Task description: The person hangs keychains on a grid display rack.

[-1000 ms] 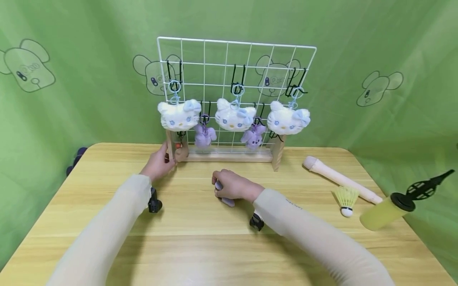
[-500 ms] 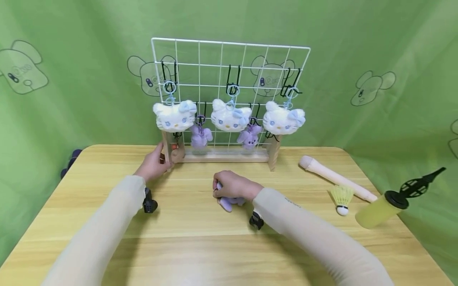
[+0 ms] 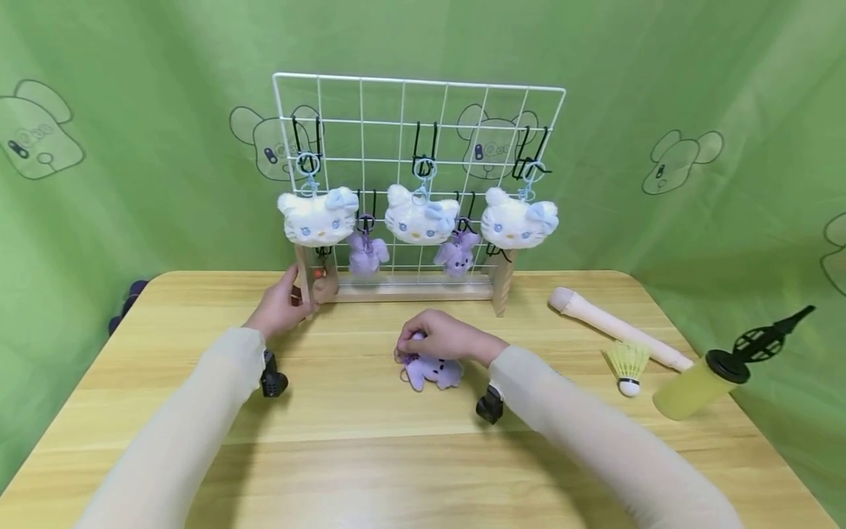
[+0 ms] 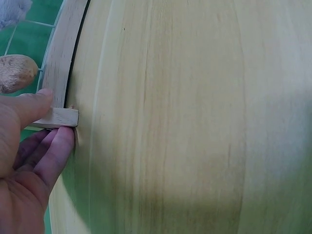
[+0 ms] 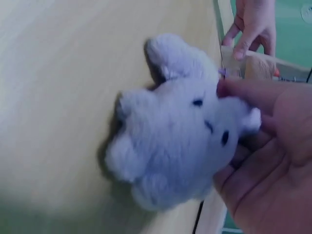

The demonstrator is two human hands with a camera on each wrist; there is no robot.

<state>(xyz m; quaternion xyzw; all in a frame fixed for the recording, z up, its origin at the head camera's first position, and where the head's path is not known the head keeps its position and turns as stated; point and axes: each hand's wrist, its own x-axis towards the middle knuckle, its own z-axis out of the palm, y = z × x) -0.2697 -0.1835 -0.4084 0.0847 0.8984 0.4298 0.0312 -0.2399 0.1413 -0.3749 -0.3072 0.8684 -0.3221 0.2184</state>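
My left hand [image 3: 276,305] holds the wooden foot [image 4: 63,117] at the left end of the white grid rack [image 3: 403,82], thumb on one side and fingers on the other. My right hand [image 3: 446,336] pinches a purple plush keychain [image 3: 436,372] by its top end, where a small ring shows beside the fingertips. In the right wrist view the plush [image 5: 165,126] has dark eyes and long ears, and the fingers partly pass behind its head. It lies low over the wooden table [image 3: 344,455], in front of the rack.
Three white cat plush keychains [image 3: 423,220] hang on the upper hooks, two purple plush ones [image 3: 456,253] below. A brown plush [image 3: 325,286] hangs low at left. A pale microphone [image 3: 615,327], yellow shuttlecock [image 3: 628,364] and yellow bottle [image 3: 690,393] lie at right.
My right hand has shifted slightly right and back, and the purple plush has come out from under it into fuller view. The left hand still holds the rack's foot.
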